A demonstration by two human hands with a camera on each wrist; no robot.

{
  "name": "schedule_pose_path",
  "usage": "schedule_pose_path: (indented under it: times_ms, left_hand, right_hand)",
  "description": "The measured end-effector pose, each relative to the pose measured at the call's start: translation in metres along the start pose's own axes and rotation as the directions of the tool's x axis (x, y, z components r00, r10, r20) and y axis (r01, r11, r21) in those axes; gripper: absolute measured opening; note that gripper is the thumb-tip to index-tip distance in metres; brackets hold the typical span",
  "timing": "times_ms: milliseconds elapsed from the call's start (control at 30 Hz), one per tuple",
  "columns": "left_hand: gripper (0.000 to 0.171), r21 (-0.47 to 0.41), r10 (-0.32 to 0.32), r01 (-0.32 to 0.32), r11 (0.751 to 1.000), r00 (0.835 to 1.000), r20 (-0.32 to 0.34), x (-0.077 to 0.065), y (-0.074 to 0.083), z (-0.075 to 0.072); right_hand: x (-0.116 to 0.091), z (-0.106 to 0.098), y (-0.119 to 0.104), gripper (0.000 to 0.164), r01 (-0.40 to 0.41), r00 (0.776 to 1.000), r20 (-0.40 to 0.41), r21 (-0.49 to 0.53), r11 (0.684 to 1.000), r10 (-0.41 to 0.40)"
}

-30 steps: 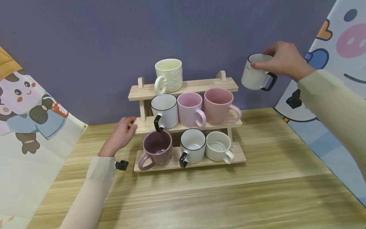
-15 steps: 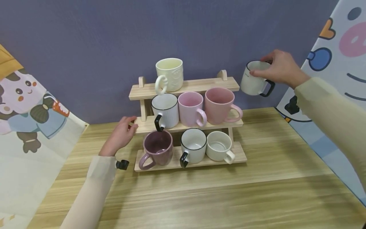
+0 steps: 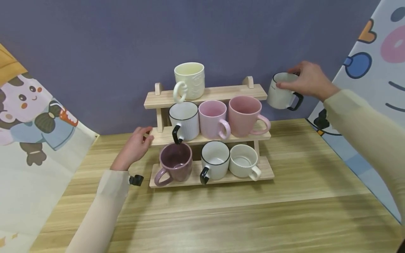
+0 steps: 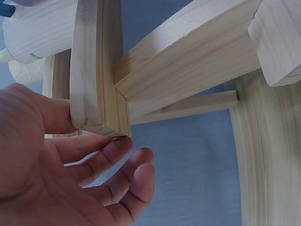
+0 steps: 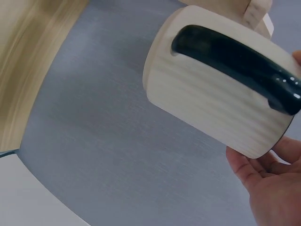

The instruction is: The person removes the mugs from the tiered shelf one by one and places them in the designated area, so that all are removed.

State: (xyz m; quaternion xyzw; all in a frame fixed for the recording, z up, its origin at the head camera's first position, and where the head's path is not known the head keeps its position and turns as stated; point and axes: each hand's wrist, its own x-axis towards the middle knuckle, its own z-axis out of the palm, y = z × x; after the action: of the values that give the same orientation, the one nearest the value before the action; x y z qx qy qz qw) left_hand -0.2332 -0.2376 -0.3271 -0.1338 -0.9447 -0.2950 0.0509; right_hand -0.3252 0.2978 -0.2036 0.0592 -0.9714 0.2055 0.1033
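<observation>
In the head view my right hand (image 3: 311, 80) pinches the rim of a white mug (image 3: 279, 94) with a black rim and black handle. It holds this mug in the air just right of the top shelf. The right wrist view shows its ribbed side and handle (image 5: 230, 63). At the left end of the middle shelf (image 3: 159, 137) of a three-tier wooden rack, my left hand (image 3: 133, 149) grips the board's end. Up close in the left wrist view, the thumb lies against the board (image 4: 89, 89) and the fingers curl beneath its end.
A cream mug (image 3: 193, 84) stands on the top shelf. The middle tier bears a black-handled white mug (image 3: 188, 126), a lilac mug (image 3: 210, 124) and a pink mug (image 3: 242, 121). Below sit a purple mug (image 3: 181, 170), a white mug (image 3: 218, 170) and a small cream cup (image 3: 240, 168).
My right hand has lowered the black-rimmed mug a little beside the top shelf. The left hand keeps its place at the middle shelf's end. The view has shifted slightly.
</observation>
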Motion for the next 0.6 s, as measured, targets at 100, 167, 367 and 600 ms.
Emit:
schedule_pose_path:
  times_ms: [100,167,367,600]
  left_hand:
    - [0.046,0.001,-0.003,0.003,1.0,1.0,0.0,0.0,0.0,0.0]
    - [0.046,0.001,-0.004,0.004,1.0,1.0,0.001,-0.001,0.0,-0.001]
    - [0.046,0.016,-0.001,0.001,1.0,1.0,-0.002,0.0,0.0,-0.001]
    - [0.046,0.025,-0.014,0.014,1.0,1.0,-0.005,-0.001,-0.001,-0.001]
  right_hand:
    - [0.001,0.004,0.001,0.089,0.0,1.0,0.011,-0.006,1.0,0.0]
    - [0.003,0.007,0.002,0.089,0.003,1.0,0.018,-0.002,1.0,-0.003]
    - [0.006,0.017,0.006,0.085,0.055,0.998,0.032,-0.001,0.998,-0.055]
    - [0.008,0.03,0.012,0.087,0.058,0.996,0.072,-0.013,0.998,-0.057]
